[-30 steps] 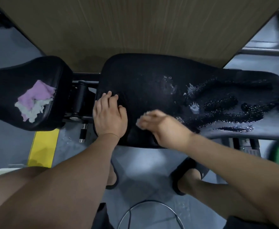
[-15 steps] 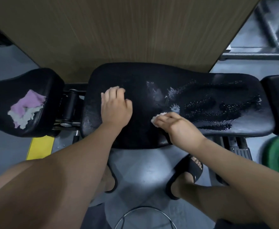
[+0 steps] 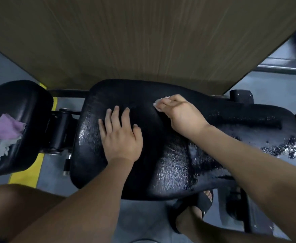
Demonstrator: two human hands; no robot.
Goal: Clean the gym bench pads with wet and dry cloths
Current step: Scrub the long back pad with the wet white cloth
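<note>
My left hand (image 3: 121, 137) flat on the pad (image 3: 170, 172), fingers (image 3: 116, 116) straight, holding nothing, my right hand (image 3: 182, 116) at 1 o'clock, fingers curled on a white cloth (image 3: 162, 99) against the pad, purple cloth (image 3: 3, 132) at 9 o'clock

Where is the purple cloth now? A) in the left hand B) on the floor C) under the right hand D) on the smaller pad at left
D: the purple cloth lies bunched on the smaller pad at left, with nothing holding it.
</note>
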